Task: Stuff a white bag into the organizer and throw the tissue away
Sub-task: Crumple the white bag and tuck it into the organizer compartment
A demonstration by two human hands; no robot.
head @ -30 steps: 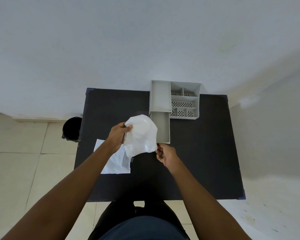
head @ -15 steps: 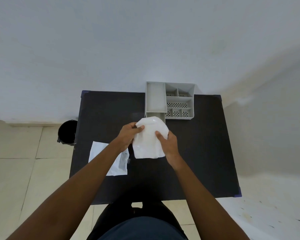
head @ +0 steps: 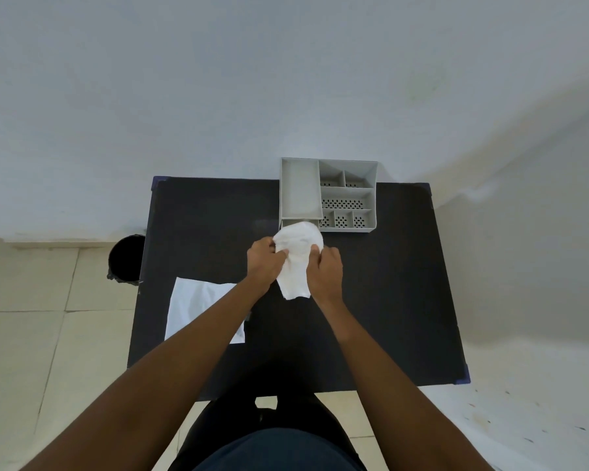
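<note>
I hold a crumpled white bag point(head: 296, 258) over the black table point(head: 388, 283), just in front of the grey organizer point(head: 327, 195). My left hand point(head: 264, 263) grips its left side and my right hand point(head: 323, 270) grips its right side. The bag's top covers the organizer's near open drawer, which is mostly hidden. A flat white sheet, the tissue point(head: 191, 307), lies on the table's left part, partly under my left forearm.
A black bin point(head: 126, 258) stands on the tiled floor by the table's left edge. The organizer sits at the table's far edge against the white wall. A wall runs along the right side.
Both hands have closed in on the bag and bunched it smaller. My right hand rose from its lower corner to its right side, and the bag moved nearer the organizer's drawer.
</note>
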